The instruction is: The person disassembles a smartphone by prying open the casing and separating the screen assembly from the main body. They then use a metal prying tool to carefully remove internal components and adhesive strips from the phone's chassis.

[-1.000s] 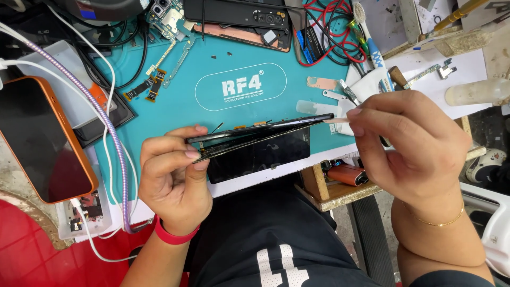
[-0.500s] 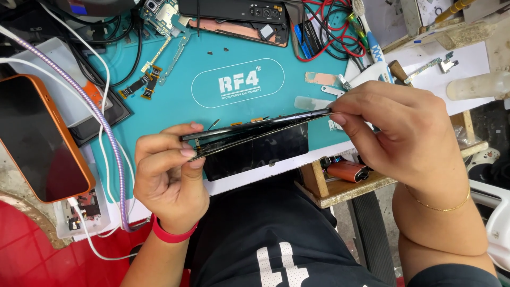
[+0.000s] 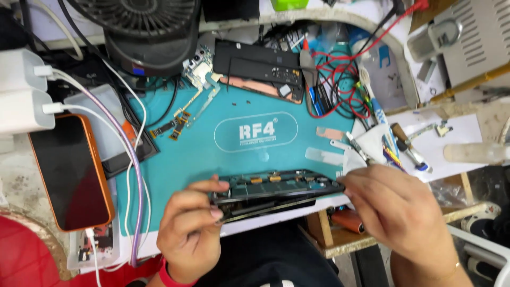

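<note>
An opened black phone [image 3: 276, 190] lies edge-up over the near edge of a teal work mat [image 3: 212, 151], its inner parts facing up and its screen [image 3: 265, 208] parted below. My left hand [image 3: 188, 228] pinches the phone's left end between thumb and fingers. My right hand [image 3: 396, 210] grips the phone's right end; its fingertips cover that end, and I cannot tell whether they also hold a tool.
An orange-cased phone [image 3: 69, 172] lies at the left, plugged into white cables [image 3: 133, 159]. A black phone frame [image 3: 260, 72], a small circuit board [image 3: 199, 66], flex cables, red wires [image 3: 345, 79], tweezers [image 3: 358, 149] and a fan [image 3: 143, 26] crowd the back.
The view has dropped, so the phone and both hands sit lower in frame. The phone has tilted to show its inside. Both hands keep their grip.
</note>
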